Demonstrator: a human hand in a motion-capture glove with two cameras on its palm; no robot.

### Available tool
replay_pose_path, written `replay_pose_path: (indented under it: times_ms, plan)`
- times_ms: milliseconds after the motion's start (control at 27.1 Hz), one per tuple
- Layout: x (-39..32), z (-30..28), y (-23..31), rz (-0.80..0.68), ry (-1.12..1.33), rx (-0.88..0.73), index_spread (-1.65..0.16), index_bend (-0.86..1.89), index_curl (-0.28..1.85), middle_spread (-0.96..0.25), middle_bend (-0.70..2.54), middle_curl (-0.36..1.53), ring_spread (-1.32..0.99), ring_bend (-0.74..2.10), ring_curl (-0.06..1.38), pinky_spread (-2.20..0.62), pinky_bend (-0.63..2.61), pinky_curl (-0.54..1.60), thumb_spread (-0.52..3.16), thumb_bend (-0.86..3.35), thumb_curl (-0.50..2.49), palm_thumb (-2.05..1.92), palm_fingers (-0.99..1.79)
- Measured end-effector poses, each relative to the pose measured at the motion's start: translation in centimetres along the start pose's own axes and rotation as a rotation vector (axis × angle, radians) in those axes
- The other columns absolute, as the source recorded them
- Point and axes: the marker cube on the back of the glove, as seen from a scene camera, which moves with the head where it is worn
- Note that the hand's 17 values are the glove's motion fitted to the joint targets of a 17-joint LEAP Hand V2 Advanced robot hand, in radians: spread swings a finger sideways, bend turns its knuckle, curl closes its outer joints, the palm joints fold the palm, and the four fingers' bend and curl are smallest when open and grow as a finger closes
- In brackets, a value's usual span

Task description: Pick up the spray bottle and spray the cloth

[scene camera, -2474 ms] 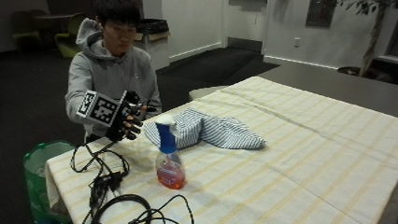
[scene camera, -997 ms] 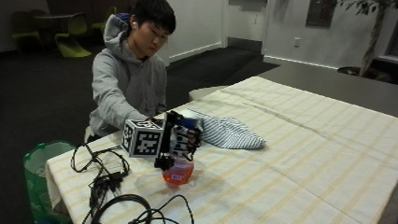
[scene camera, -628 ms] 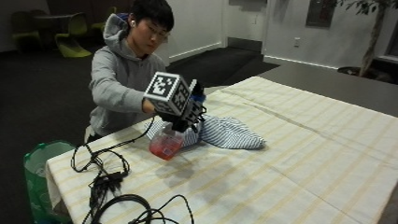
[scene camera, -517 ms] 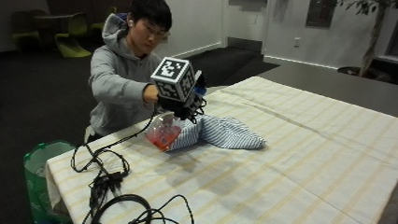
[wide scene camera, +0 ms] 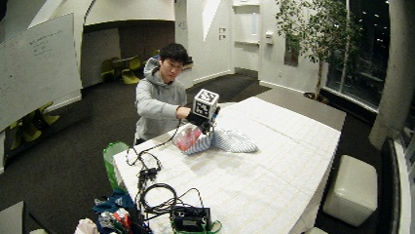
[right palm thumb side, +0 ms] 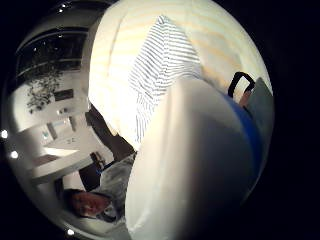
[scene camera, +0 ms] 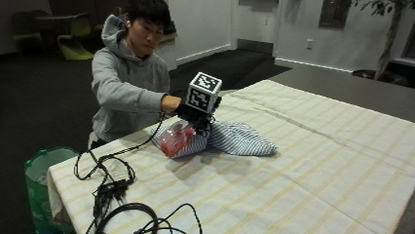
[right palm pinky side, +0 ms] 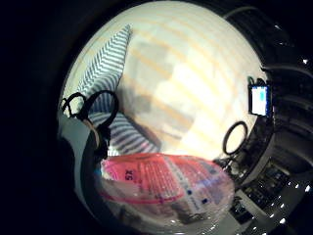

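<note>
spray bottle (scene camera: 176,140) is held tilted above the table (scene camera: 311,161) – fingers of the gloved right hand (scene camera: 195,116) are curled round its neck. striped cloth (scene camera: 236,139) is seen just beside it, near the table's edge by the person.

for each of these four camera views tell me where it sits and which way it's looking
Little-finger palm view: on the gloved palm, facing the spray bottle and striped cloth.
Thumb palm view: same palm, facing the cloth; glove strap at its edge.
Outside view: across the table, facing the right hand.
Wide outside view: farther back, whole table.
All share the cloth.
</note>
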Motion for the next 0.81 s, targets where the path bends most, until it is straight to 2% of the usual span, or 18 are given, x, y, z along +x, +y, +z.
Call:
replay_pose_path:
  times_ms: [185,591,812]
  plan:
    - [-0.2,0.8,0.1,0.006,0.014,-0.013,-0.2,0.45,0.52,-0.11,0.61,0.51,-0.19,0.66,0.46,-0.29,0.39,0.39,0.0,-0.03,0.67,1.03,1.39]
    - [-0.4,-3.2,2.2,0.02,0.056,0.033,-0.2,0.44,0.53,-0.11,0.61,0.51,-0.19,0.66,0.46,-0.29,0.39,0.4,-0.01,-0.03,0.69,1.03,1.39]
    - [-0.9,-1.6,2.2,0.022,0.052,0.013,-0.2,0.44,0.54,-0.11,0.61,0.51,-0.19,0.66,0.46,-0.29,0.39,0.4,-0.01,-0.03,0.7,1.03,1.39]
